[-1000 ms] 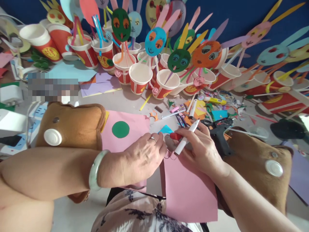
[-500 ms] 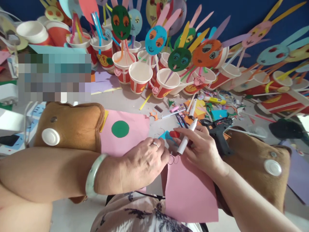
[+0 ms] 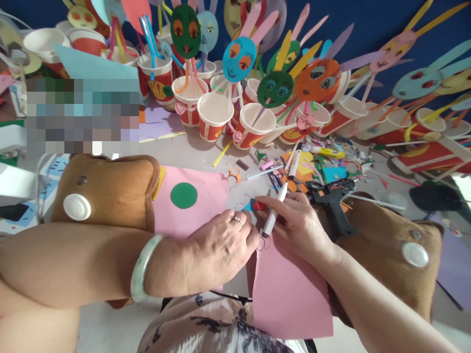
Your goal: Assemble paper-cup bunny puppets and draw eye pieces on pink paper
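Observation:
My left hand (image 3: 224,247), wearing a ring and a pale green bangle, has its fingers curled together at the upper left corner of a pink sheet (image 3: 290,294). Its fingertips are hidden, but they seem to pinch that corner. A white marker (image 3: 275,211) slants through the fingers of my right hand (image 3: 303,220), its dark end pointing down toward the sheet. By my right index fingertip shows a small red oval (image 3: 259,203), with a blue scrap (image 3: 248,206) beside it. Thin dark loops (image 3: 263,243) appear at the sheet's top edge.
A green disc (image 3: 184,195) lies on another pink sheet (image 3: 206,179). Brown cushions (image 3: 110,191) flank the work spot; a black glue gun (image 3: 336,211) rests at the right one. Paper cups (image 3: 215,115) with paper faces line the back. Scraps (image 3: 303,164) and pens litter the middle right.
My right hand has shifted a little left and down with the marker, and the red oval has moved left with it. My left hand stays nearly still.

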Tool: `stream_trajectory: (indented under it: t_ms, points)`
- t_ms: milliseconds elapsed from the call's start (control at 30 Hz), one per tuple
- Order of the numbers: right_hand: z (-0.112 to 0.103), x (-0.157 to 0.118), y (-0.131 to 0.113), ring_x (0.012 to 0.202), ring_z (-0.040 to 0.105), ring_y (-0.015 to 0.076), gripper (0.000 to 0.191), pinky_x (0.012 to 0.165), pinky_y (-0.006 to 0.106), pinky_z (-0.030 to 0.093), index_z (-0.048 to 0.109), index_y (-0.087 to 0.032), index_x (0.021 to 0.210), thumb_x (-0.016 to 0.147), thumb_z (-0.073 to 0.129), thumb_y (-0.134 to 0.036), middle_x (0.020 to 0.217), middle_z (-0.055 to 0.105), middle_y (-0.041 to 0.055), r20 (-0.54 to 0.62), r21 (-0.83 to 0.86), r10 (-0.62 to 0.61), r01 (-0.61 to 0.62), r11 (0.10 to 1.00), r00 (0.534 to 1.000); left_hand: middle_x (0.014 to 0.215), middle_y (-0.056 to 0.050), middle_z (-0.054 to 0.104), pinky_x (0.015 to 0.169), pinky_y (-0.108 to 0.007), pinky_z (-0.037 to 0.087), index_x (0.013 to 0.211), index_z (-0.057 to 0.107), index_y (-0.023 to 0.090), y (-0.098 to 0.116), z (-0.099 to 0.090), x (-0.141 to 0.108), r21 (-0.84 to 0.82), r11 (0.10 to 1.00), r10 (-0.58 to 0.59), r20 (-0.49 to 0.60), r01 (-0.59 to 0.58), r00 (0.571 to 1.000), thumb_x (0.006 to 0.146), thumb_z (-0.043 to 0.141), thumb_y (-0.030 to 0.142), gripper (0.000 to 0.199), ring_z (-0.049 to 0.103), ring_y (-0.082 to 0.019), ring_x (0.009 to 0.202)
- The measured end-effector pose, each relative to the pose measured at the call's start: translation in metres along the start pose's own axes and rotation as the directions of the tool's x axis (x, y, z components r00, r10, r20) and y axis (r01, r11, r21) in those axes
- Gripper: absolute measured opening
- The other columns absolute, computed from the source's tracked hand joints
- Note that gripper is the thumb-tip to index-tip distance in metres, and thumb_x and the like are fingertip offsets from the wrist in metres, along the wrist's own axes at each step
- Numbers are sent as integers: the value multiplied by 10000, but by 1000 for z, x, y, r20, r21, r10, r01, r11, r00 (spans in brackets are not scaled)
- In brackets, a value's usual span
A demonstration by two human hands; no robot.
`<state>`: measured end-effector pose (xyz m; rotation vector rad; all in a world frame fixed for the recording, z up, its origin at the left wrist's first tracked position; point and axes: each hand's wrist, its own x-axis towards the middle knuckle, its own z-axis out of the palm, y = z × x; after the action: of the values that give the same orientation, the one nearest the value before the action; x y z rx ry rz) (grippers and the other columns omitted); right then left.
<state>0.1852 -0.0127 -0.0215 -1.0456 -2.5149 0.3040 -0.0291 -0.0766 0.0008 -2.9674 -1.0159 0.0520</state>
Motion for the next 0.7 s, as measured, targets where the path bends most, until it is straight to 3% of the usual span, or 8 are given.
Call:
stream_trajectory:
  t_ms: [167,467,700]
  points:
    - [1,0,0,639,658,169,223,788,370,417,671,-213,1122,921,581,-174,739,740,4,-1,-16,-6,6,1000,1000,1266,-205,610,808,-387,408,1282,558,57,0,-1,0,6,1000,0,-1,0,1000,799,696,526,688,546,-271,983]
    - [2,-4,3,683,663,199,259,812,394,440,695,-215,1123,890,586,-187,742,737,28,25,-16,31,-31,999,999,1246,-216,618,805,-389,416,1288,542,42,-1,-3,1,-5,1000,20,50,-20,999,607,817,670,966,553,-285,987]
    - [1,-5,6,676,654,205,275,801,398,446,699,-227,1141,891,588,-204,731,728,29,49,-17,30,-30,999,998,1250,-215,615,800,-382,416,1274,546,47,-1,-2,1,-24,1000,18,40,-17,999,654,807,604,873,553,-274,983]
